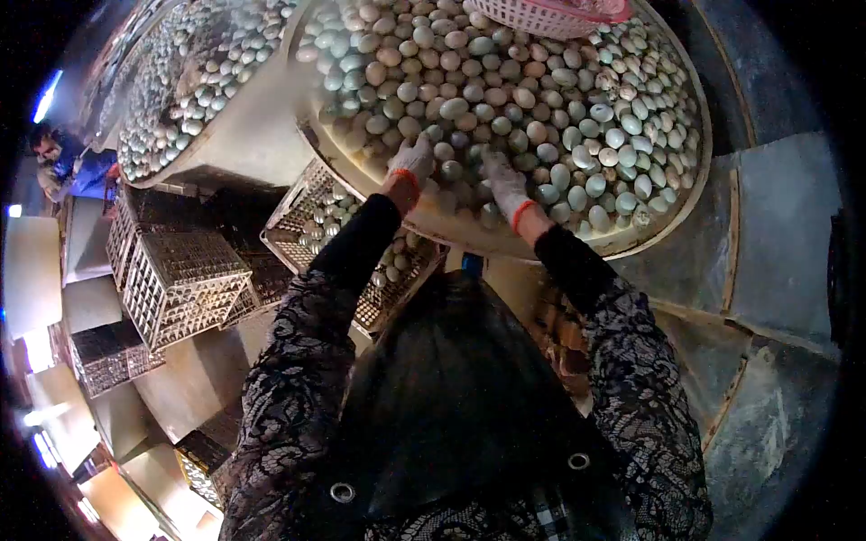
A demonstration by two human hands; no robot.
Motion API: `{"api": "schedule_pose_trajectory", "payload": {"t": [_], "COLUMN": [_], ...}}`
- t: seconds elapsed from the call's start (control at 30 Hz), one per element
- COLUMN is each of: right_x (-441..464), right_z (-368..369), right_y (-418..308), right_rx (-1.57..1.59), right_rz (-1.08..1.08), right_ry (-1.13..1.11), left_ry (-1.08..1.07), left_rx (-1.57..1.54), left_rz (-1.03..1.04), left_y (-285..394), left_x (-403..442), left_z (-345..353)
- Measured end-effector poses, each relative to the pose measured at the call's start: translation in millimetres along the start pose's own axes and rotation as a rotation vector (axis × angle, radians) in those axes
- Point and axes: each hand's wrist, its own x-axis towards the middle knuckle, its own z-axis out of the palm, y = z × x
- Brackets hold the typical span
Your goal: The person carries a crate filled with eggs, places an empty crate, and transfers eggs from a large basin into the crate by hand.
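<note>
The left hand (413,157) and right hand (502,177) reach forward, near each other but apart, backs upward (both in pale gloves (510,186), orange cuffs (403,178) just behind the grip). Behind them, the left forearm (354,248) and right forearm (579,275) slant inward; finger closure is unclear.

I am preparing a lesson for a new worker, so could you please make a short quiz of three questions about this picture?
1. True or false: the left hand is gloved, but the right hand is bare.
2. Which colour is the basket at the top of the picture? A) blue B) pink C) black
3. Fill the gap: in the round tub, both hands reach among many ____.

Key: 1. False, both wear pale gloves. 2. B. 3. Eggs.
</note>
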Motion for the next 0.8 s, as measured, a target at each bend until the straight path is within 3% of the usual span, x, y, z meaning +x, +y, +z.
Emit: {"api": "schedule_pose_trajectory", "payload": {"t": [0.03, 0.07, 0.1, 0.17, 0.23, 0.27, 0.3, 0.37, 0.43, 0.53, 0.57, 0.6, 0.63, 0.67, 0.73, 0.77, 0.8], "right_x": [9, 23, 25, 27, 37, 39, 46, 50, 49, 52, 52, 49, 48, 48, 45, 43, 37], "right_z": [7, 12, 11, 9, 15, 17, 29, 33, 33, 58, 62, 59, 56, 53, 36, 26, 11], "right_y": [-11, -21, -24, -30, -39, -37, -25, -16, -14, -3, 1, 1, -1, -2, -8, -13, -27], "right_rx": [0.013, 0.343, 0.412, 0.548, 0.8, 0.805, 0.453, 0.095, 0.238, 0.143, 0.107, 0.499, 0.696, 0.893, 1.014, 1.054, 1.225], "right_rz": [0.004, 0.211, 0.222, 0.248, 0.418, 0.419, 0.217, 0.013, 0.011, -0.01, -0.019, 0.013, 0.029, 0.045, -0.057, -0.09, 0.071], "right_ry": [0.003, -0.019, -0.039, -0.077, 0.041, 0.03, -0.016, -0.058, -0.033, 0.073, 0.11, 0.129, 0.134, 0.145, 0.149, 0.151, 0.065], "left_ry": [0.016, 0.056, 0.117, 0.15, 0.1, 0.115, 0.129, 0.113, 0.094, 0.093, 0.097, 0.101, 0.105, 0.116, 0.123, 0.147, 0.159], "left_rx": [-0.192, -0.399, -0.595, -0.346, -0.368, -0.414, -0.461, -0.419, -0.373, -0.563, -0.555, -0.549, -0.544, -0.675, -0.803, -0.872, -0.907], "left_rz": [-0.109, -0.216, -0.317, -0.311, -0.308, -0.301, -0.291, -0.328, -0.37, -0.285, -0.153, -0.087, -0.02, -0.117, -0.216, -0.115, -0.066], "left_y": [-13, -27, -42, -10, -12, -14, -12, 9, 10, -2, -15, -13, 0, 14, 38, 45, 50], "left_x": [12, 24, 37, 11, 14, 12, 9, -5, -9, -5, 2, 1, -6, -15, -33, -37, -39], "left_z": [12, 25, 38, 29, 29, 30, 29, 18, 17, 28, 33, 32, 24, 18, 9, 8, 6]}}
